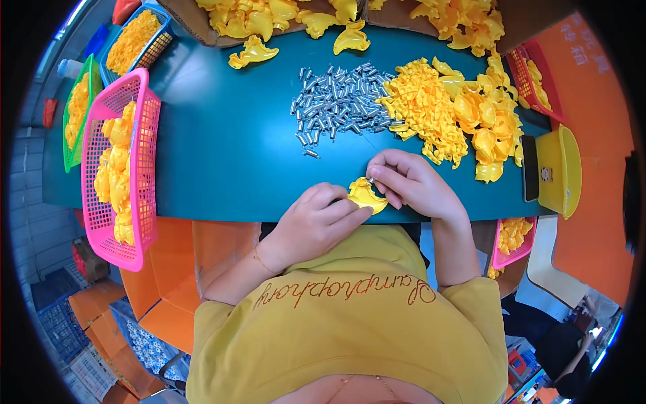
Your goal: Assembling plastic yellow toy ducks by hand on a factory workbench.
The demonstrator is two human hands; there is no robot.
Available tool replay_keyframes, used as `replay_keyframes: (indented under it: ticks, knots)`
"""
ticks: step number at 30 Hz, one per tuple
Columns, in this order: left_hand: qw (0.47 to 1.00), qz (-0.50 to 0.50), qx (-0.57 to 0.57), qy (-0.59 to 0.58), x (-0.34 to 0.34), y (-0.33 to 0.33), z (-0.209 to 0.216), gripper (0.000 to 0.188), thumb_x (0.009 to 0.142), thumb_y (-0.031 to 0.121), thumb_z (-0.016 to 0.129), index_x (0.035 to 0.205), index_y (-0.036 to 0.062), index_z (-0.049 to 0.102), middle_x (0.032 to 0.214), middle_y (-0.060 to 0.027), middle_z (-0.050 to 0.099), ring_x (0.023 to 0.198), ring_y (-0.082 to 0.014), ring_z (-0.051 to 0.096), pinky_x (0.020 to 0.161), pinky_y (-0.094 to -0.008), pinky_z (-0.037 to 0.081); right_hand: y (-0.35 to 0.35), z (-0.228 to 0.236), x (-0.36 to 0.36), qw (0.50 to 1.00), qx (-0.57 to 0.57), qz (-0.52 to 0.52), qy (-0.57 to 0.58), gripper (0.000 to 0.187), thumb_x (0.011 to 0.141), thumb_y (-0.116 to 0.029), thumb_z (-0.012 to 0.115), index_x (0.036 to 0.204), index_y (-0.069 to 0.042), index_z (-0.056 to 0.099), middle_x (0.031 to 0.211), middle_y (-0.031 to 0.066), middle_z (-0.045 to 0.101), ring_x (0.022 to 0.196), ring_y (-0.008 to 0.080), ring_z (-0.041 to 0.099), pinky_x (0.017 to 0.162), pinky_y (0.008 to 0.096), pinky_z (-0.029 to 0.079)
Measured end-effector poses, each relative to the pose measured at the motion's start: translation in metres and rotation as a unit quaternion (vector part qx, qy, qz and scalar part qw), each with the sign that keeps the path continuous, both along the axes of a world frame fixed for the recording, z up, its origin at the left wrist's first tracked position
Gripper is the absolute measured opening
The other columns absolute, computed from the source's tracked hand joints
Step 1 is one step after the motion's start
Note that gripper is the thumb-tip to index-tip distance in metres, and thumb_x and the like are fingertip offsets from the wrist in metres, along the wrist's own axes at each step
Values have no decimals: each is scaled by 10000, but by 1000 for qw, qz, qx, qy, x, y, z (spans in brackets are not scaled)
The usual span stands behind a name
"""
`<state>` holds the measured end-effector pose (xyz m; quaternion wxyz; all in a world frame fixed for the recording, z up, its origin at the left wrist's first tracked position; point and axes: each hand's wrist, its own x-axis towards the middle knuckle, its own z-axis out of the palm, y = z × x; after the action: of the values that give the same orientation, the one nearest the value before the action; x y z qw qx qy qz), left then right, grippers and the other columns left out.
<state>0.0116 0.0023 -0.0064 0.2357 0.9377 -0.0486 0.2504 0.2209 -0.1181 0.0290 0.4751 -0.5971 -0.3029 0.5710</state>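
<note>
Assembly workshop: heaped yellow parts (437,108), metal pins (340,101), baskets (118,168)

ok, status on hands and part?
Both hands closed on yellow part at table edge. Right fingers pinch small metal pin at it. Pin pile beyond, clear of hands.

A dark teal table (229,135) carries a heap of small metal pins (340,104), piles of yellow plastic parts (451,111), and a pink basket (118,168) at its left edge

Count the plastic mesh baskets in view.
5: pink basket and green basket at left, blue basket behind them, red basket far right, small pink basket lower right. Others may be hidden.
</note>
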Motion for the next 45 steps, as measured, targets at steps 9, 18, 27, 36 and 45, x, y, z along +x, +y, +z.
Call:
replay_keyframes:
  ticks: [9,18,27,36,45]
  knots:
    - [1000,5,3,2,-1,0,0,316,842,132,725,1157,140,752,956,22,595,987,-188,600,884,-367,532,2,-7,-3,1000,6,-8,4,187,1078,-187,632,1038,-8,669,764,-14,599,572,29,513,510,196,390]
    - [1000,18,23,-10,1,-2,-1,329,837,144,719,1164,148,748,950,26,590,961,-179,598,878,-360,522,4,-11,-23,964,33,-80,-252,171,969,-144,764,1078,-13,745,837,-7,648,608,23,491,543,212,392]
    - [998,39,29,-32,3,-12,-4,392,760,61,779,1141,154,775,963,53,627,912,-175,595,767,-333,525,-12,-16,-47,915,122,-147,-356,193,869,-50,826,1061,-50,812,924,59,754,632,67,553,556,228,441]
    - [979,53,-170,100,5,25,29,755,670,326,977,1326,115,668,1202,-63,699,1109,-277,610,995,-417,471,-8,-23,-30,911,167,-87,-366,156,882,-90,812,1037,-74,807,949,59,743,810,191,672,693,312,534]
    - [979,59,-139,137,10,18,33,820,636,325,974,1374,133,675,1150,0,726,927,-204,608,870,-356,427,-33,-8,1,875,116,-173,-437,150,873,-53,807,1020,-27,792,936,102,772,939,246,722,817,339,548]
